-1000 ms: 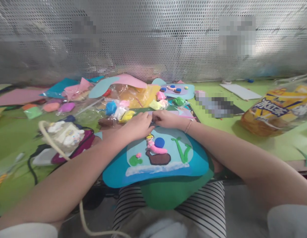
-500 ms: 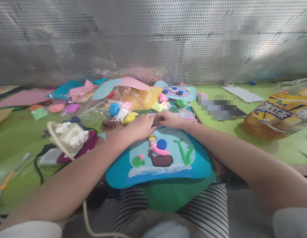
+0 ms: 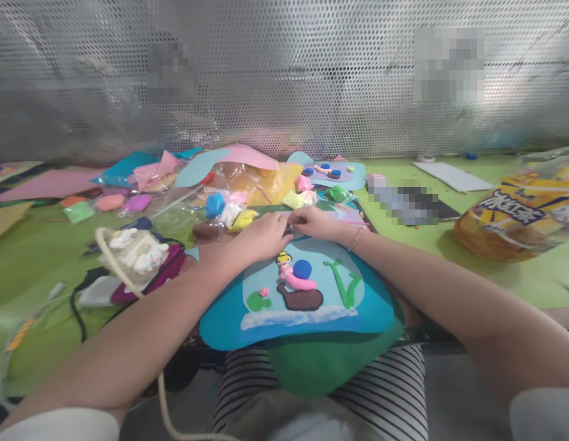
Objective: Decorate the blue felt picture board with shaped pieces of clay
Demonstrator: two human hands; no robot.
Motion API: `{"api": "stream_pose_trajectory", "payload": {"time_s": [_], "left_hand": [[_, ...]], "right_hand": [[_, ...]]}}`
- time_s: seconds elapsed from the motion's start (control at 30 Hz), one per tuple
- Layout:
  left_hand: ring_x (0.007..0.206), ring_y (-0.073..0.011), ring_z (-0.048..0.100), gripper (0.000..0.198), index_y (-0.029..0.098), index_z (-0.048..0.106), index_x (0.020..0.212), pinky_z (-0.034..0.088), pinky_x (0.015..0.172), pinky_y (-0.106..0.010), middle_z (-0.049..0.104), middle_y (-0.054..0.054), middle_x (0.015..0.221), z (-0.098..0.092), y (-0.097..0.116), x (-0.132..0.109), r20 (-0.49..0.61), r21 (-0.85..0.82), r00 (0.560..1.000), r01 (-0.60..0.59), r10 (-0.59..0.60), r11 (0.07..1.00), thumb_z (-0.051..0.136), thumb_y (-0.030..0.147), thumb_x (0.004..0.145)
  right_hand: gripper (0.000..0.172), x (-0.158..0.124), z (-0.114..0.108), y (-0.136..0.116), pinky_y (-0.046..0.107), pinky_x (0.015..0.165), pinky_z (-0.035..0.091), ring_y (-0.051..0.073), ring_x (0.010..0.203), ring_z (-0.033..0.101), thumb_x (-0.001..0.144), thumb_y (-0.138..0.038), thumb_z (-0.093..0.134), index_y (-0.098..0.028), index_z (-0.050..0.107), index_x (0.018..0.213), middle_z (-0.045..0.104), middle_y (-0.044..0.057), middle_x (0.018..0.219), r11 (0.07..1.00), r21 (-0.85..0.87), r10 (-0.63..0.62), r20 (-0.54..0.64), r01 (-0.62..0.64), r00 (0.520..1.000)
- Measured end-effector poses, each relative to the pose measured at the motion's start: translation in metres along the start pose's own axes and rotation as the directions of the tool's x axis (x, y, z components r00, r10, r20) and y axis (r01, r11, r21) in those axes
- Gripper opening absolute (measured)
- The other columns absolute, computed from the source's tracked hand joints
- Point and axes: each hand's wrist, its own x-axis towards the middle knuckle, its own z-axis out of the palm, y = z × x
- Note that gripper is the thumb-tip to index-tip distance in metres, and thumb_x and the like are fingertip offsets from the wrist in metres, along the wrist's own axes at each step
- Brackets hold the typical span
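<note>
My left hand [image 3: 269,235] and my right hand [image 3: 314,222] meet just beyond the top edge of a blue foam sheet [image 3: 220,321]. The fingers of both are closed around something small and dark, mostly hidden between them. On the sheet is a clay picture: a pink figure [image 3: 302,283] with yellow hair, a blue disc [image 3: 302,269], a brown boat-like shape [image 3: 303,299], green weeds [image 3: 343,285] and a green pad [image 3: 258,301] with a pink flower. Under the sheet, a green foam sheet [image 3: 321,364] hangs over the table's edge.
Bags of coloured clay [image 3: 231,214] and a second clay picture [image 3: 332,171] lie beyond my hands. A bottle of amber drink [image 3: 509,223] lies at the right. A purple pouch [image 3: 174,257] and a cream cable [image 3: 114,263] are by my left forearm. A perforated metal panel [image 3: 284,92] stands behind.
The whole view has shifted slightly, so everything sits a little further right. Both hands stay together in the same place, with only slight finger movement.
</note>
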Motion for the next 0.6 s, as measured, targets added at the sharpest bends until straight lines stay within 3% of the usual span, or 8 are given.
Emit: {"api": "stream_pose_trajectory", "payload": {"time_s": [0.2, 0.33, 0.6], "left_hand": [[0.096, -0.0265, 0.057, 0.032, 0.011, 0.053, 0.102, 0.044, 0.077, -0.035, 0.058, -0.013, 0.099, 0.0012, -0.0003, 0.0007, -0.033, 0.012, 0.999, 0.025, -0.024, 1.000, 0.040, 0.039, 0.092], [0.096, -0.0263, 0.057, 0.033, 0.011, 0.053, 0.100, 0.045, 0.077, -0.035, 0.058, -0.013, 0.098, 0.0019, 0.0006, 0.0012, -0.041, 0.000, 0.998, 0.040, -0.040, 0.999, 0.042, 0.040, 0.091], [0.096, -0.0263, 0.056, 0.032, 0.009, 0.053, 0.102, 0.043, 0.077, -0.034, 0.058, -0.014, 0.099, 0.0033, 0.0000, 0.0020, -0.043, -0.038, 0.997, 0.069, -0.071, 0.997, 0.041, 0.038, 0.093]], "right_hand": [[0.011, -0.0005, -0.0044, -0.0076, 0.020, 0.055, 0.036, 0.009, 0.057, 0.046, 0.066, -0.013, 0.048, -0.013, 0.056, 0.073, 0.053, -0.003, 0.063, 0.997, 0.032, 0.071, -0.080, -0.068, 0.994], [0.008, -0.0006, -0.0067, -0.0098, 0.020, 0.054, 0.036, 0.008, 0.056, 0.047, 0.069, -0.013, 0.047, -0.014, 0.053, 0.073, 0.053, -0.003, 0.062, 0.983, 0.120, 0.148, -0.061, -0.140, 0.987], [0.013, 0.0010, -0.0041, -0.0042, 0.021, 0.055, 0.035, 0.009, 0.056, 0.044, 0.069, -0.014, 0.051, -0.012, 0.058, 0.079, 0.051, -0.004, 0.062, 0.999, -0.026, 0.025, -0.054, -0.027, 0.998]]}}
